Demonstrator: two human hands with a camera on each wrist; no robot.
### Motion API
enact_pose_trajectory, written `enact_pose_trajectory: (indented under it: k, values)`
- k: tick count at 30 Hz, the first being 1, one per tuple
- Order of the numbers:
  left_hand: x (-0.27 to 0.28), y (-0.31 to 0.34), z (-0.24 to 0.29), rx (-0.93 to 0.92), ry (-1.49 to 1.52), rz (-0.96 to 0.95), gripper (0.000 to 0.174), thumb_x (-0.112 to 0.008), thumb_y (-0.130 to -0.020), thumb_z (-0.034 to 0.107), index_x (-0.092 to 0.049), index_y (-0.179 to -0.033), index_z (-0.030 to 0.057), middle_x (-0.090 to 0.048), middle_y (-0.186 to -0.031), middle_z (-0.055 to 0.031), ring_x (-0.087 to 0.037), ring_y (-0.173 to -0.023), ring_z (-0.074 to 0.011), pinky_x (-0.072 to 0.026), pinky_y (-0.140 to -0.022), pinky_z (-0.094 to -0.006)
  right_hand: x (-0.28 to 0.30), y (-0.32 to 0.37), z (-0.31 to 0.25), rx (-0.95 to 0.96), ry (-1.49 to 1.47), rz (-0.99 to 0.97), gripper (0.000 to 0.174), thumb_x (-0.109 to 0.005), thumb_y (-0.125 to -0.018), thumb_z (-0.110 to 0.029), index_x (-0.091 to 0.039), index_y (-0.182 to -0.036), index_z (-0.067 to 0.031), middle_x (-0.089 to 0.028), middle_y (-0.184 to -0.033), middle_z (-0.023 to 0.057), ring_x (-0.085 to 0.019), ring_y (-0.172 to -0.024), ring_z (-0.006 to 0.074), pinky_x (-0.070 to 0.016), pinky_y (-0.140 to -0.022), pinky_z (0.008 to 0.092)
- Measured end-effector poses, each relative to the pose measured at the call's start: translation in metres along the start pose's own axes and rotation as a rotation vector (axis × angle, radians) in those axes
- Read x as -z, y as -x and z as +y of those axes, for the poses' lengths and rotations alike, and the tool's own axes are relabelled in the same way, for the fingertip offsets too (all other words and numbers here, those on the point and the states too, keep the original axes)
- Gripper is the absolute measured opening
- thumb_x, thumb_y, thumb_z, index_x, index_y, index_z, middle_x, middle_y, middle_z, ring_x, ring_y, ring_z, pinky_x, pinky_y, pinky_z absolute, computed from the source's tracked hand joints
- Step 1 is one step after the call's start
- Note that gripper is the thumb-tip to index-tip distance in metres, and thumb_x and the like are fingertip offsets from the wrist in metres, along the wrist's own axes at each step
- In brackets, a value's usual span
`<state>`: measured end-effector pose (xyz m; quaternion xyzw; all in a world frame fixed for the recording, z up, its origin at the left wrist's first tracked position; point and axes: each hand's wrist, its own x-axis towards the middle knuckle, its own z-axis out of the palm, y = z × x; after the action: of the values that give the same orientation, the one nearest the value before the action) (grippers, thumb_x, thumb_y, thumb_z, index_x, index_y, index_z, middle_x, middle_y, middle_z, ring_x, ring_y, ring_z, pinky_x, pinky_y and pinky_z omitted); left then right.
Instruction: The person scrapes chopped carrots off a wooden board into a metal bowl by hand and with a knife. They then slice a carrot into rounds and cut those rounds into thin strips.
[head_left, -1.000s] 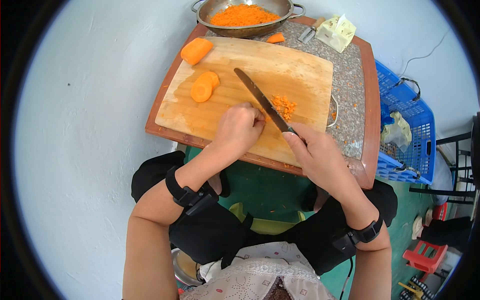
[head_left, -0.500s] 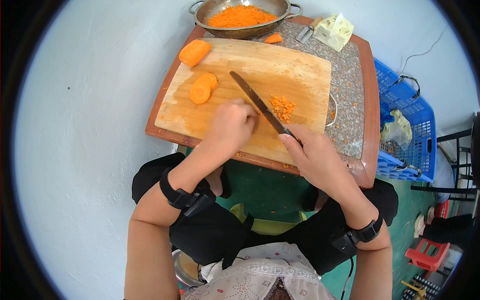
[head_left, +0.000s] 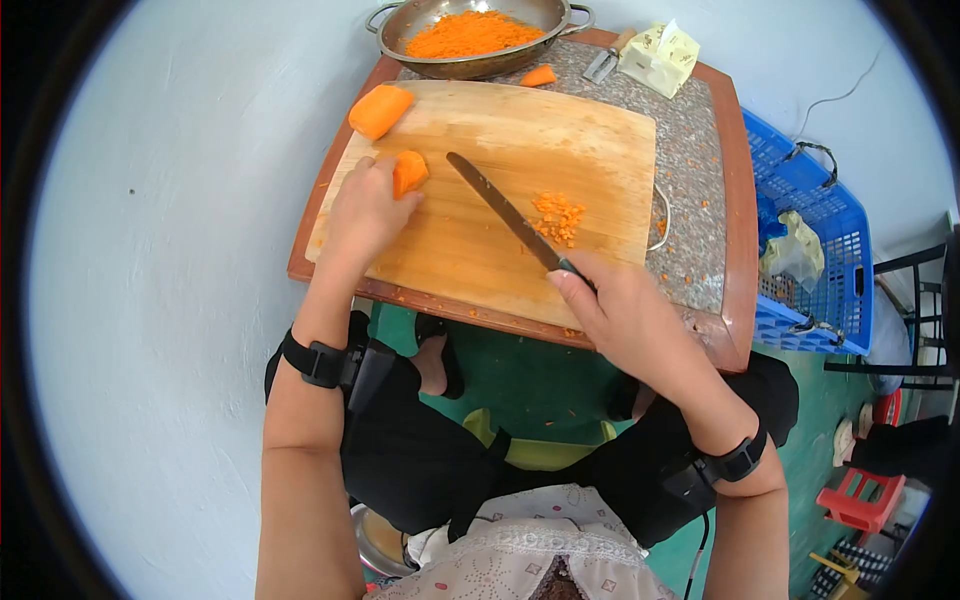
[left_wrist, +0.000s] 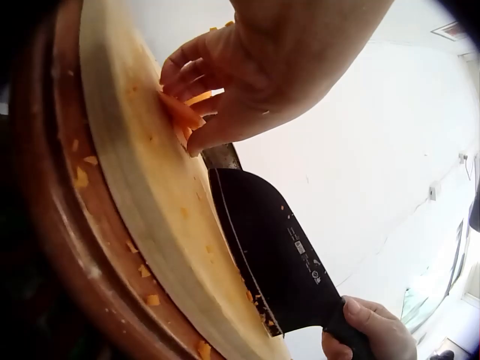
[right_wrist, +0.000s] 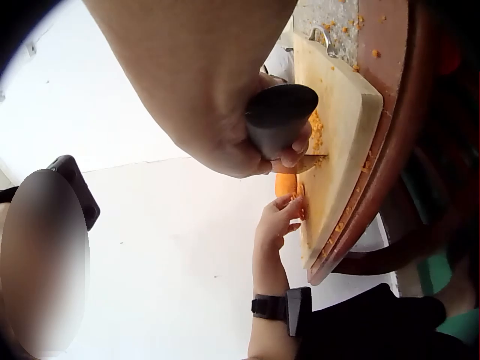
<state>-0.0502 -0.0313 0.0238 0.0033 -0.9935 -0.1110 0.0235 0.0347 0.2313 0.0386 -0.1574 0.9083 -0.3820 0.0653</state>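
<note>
On the left of the wooden cutting board [head_left: 590, 125], my left hand [head_left: 362, 210] has its fingers and thumb around some carrot slices [head_left: 411, 172]. The left wrist view shows these slices [left_wrist: 182, 112] between thumb and fingertips, close against the board. My right hand [head_left: 628, 308] grips the black handle of a broad-bladed cleaver [left_wrist: 270, 244]. Its blade slants across the middle of the board, bits of carrot stuck along it. Just right of the blade lies a small heap of diced carrot [head_left: 560, 216]. A thick carrot chunk [head_left: 381, 111] sits at the board's far left corner.
Behind the board stands a two-handled metal pan [head_left: 470, 68] of shredded carrot. A carrot end [head_left: 539, 76], a flat metal tool with a wooden handle [head_left: 606, 62] and a tissue pack [head_left: 660, 62] lie nearby. A blue basket [head_left: 850, 225] is right of the table.
My left hand has moved left and away from beside the blade to the carrot slices and taken hold of them. The cleaver has shifted slightly left, still in my right hand.
</note>
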Motion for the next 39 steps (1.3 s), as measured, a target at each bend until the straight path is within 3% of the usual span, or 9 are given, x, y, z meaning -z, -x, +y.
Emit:
enact_pose_trajectory:
  k: [3,4,10,17,22,26,28,32,39]
  values:
    - [-0.006,-0.006,-0.012,0.000,0.016,0.015,0.050,-0.071,-0.076,0.020,-0.058,-0.120,-0.0017,-0.061,-0.110,-0.0228,-0.060,-0.101,-0.0347,-0.0468,-0.089,-0.0390,0.013,-0.010,0.004,-0.189,-0.217,-0.124,0.030,-0.053,-0.093,-0.027,-0.060,-0.096,0.0027,-0.058,-0.067,0.0255,-0.056,-0.057,0.0425,-0.0470,-0.055,0.0444]
    - [-0.007,-0.008,-0.014,-0.002,0.027,0.018,0.050,-0.071,-0.076,0.020,-0.058,-0.119,-0.0014,-0.062,-0.110,-0.0227,-0.060,-0.100,-0.0345,-0.0470,-0.088,-0.0391,0.016,-0.015,0.016,-0.201,-0.286,-0.152,0.033,-0.053,-0.094,-0.029,-0.061,-0.098,0.0027,-0.057,-0.062,0.0189,-0.055,-0.046,0.0311,-0.0463,-0.048,0.0382]
    - [0.003,-0.007,-0.010,0.000,0.073,-0.014,0.045,-0.070,-0.074,0.014,-0.061,-0.115,-0.0025,-0.066,-0.096,-0.0225,-0.065,-0.090,-0.0324,-0.0500,-0.080,-0.0392,0.032,-0.024,0.036,-0.253,-0.401,-0.019,0.025,-0.058,-0.091,-0.021,-0.061,-0.101,0.0021,-0.049,-0.054,0.0008,-0.049,-0.041,0.0082,-0.0381,-0.039,0.0255]
    - [0.009,-0.004,-0.006,-0.007,0.018,0.007,0.027,-0.067,-0.076,0.011,-0.067,-0.099,-0.0027,-0.066,-0.088,-0.0239,-0.065,-0.077,-0.0347,-0.0514,-0.070,-0.0379,0.028,-0.019,0.021,-0.227,-0.478,-0.013,0.023,-0.060,-0.089,-0.015,-0.060,-0.106,0.0016,-0.051,-0.058,0.0004,-0.046,-0.042,0.0075,-0.0363,-0.040,0.0246]
    - [0.010,-0.001,-0.006,-0.066,-0.073,0.308,0.018,-0.067,-0.078,0.008,-0.069,-0.092,-0.0021,-0.066,-0.083,-0.0216,-0.064,-0.075,-0.0340,-0.0499,-0.068,-0.0400,0.018,-0.015,0.024,-0.182,-0.342,-0.053,0.029,-0.061,-0.087,-0.018,-0.060,-0.108,0.0016,-0.055,-0.062,0.0084,-0.050,-0.051,0.0141,-0.0413,-0.050,0.0300]
    - [-0.001,0.016,0.023,-0.485,-0.006,0.566,0.014,-0.068,-0.076,0.006,-0.069,-0.090,0.0006,-0.064,-0.087,-0.0176,-0.061,-0.082,-0.0315,-0.0480,-0.072,-0.0381,0.017,-0.015,0.024,-0.185,-0.230,-0.010,0.032,-0.063,-0.085,-0.021,-0.061,-0.105,0.0026,-0.057,-0.067,0.0163,-0.056,-0.059,0.0265,-0.0449,-0.059,0.0366]
    - [-0.032,0.044,0.062,-0.663,0.288,0.297,0.015,-0.068,-0.075,0.003,-0.068,-0.090,0.0013,-0.059,-0.091,-0.0144,-0.057,-0.087,-0.0304,-0.0467,-0.076,-0.0377,0.016,-0.013,0.027,-0.101,-0.185,0.038,0.030,-0.063,-0.084,-0.020,-0.061,-0.104,0.0024,-0.060,-0.070,0.0190,-0.058,-0.063,0.0328,-0.0461,-0.061,0.0389]
    - [-0.049,0.064,0.078,-0.707,0.231,0.205,0.026,-0.068,-0.072,0.002,-0.066,-0.098,0.0002,-0.056,-0.095,-0.0127,-0.055,-0.089,-0.0302,-0.0461,-0.078,-0.0384,0.022,-0.004,0.020,-0.021,-0.075,0.046,0.028,-0.062,-0.083,-0.018,-0.061,-0.103,0.0015,-0.062,-0.077,0.0223,-0.060,-0.073,0.0415,-0.0484,-0.066,0.0433]
    - [-0.037,0.077,0.082,-0.738,0.065,0.114,0.037,-0.062,-0.068,-0.002,-0.062,-0.104,-0.0047,-0.058,-0.106,-0.0174,-0.055,-0.098,-0.0329,-0.0465,-0.087,-0.0384,0.028,0.005,0.023,0.094,0.033,0.014,0.024,-0.061,-0.082,-0.016,-0.061,-0.100,-0.0011,-0.062,-0.074,0.0227,-0.062,-0.071,0.0407,-0.0503,-0.065,0.0475]
